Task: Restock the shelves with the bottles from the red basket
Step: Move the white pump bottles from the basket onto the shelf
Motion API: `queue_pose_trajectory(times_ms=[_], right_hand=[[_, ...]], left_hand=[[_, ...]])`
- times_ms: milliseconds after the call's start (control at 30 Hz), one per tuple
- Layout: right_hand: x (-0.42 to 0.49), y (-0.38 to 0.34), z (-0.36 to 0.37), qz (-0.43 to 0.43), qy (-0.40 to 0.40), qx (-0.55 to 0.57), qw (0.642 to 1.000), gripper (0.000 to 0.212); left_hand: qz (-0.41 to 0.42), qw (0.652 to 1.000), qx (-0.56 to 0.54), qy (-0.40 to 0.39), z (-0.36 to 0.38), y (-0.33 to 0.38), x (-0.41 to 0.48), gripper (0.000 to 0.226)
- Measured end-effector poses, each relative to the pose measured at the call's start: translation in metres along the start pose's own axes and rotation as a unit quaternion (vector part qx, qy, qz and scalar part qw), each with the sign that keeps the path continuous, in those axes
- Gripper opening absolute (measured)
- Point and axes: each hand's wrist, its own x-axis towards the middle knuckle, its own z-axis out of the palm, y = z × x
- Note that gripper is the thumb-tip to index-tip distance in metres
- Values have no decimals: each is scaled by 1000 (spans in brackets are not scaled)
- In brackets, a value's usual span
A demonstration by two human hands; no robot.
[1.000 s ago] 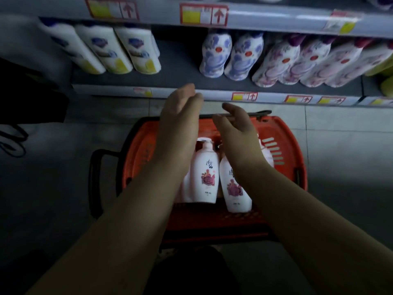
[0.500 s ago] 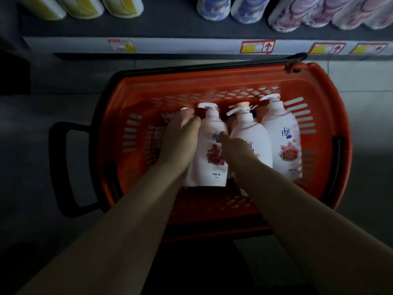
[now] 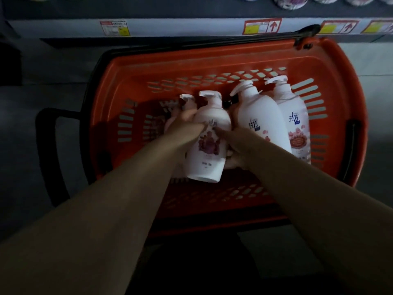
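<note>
Pump bottles [image 3: 257,124] of white plastic lie in the red basket [image 3: 340,86] on the floor, just near of the shelf [image 3: 191,28], their heads pointing far. Four pump heads can be counted. One bottle is half hidden at the left, the flower-label bottle [image 3: 207,150] is in the middle, and two more lie touching side by side to the right. Whether any lie beneath cannot be told. There is one basket and two hands.

The left hand [image 3: 185,124] has its grip curled over the flower-label bottle's shoulder, just below the neck. The right hand [image 3: 236,143] lies between that bottle and its right neighbour, a fingertip touching the label. Whether its grip holds anything cannot be told.

If full, such bottles are likely heavy and stiff, with smooth, possibly slippery walls. The pump head looks like the weak part, so the shoulder or waist seems the better hold, with the base supported.
</note>
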Motion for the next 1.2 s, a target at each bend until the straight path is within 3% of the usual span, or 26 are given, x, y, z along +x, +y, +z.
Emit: queue_pose_trajectory(times_ms=[67, 200, 367, 700, 900, 1067, 1200], right_hand=[[-11, -3, -2, 7, -54, 37, 998, 32], [-43, -14, -2, -42, -107, 17, 993, 23], [-103, -31, -12, -84, -127, -14, 988, 19], [-232, -84, -22, -182, -138, 20, 973, 38], [-296, -123, -23, -229, -159, 31, 960, 35], [-330, -143, -28, -261, -161, 12, 952, 39], [-347, -158, -30, -274, -160, 1, 948, 36]], left_hand=[[-7, 997, -66, -24, -6, -6, -5, 64], [-34, 986, -148, -62, -23, -4, -38, 42], [-9, 985, -143, -98, -35, 22, -83, 41], [105, 986, -122, -47, -48, 115, -180, 38], [173, 971, -163, -8, -55, 172, -230, 28], [199, 964, -176, -4, -54, 200, -260, 41], [216, 959, -185, -10, -54, 216, -272, 39]])
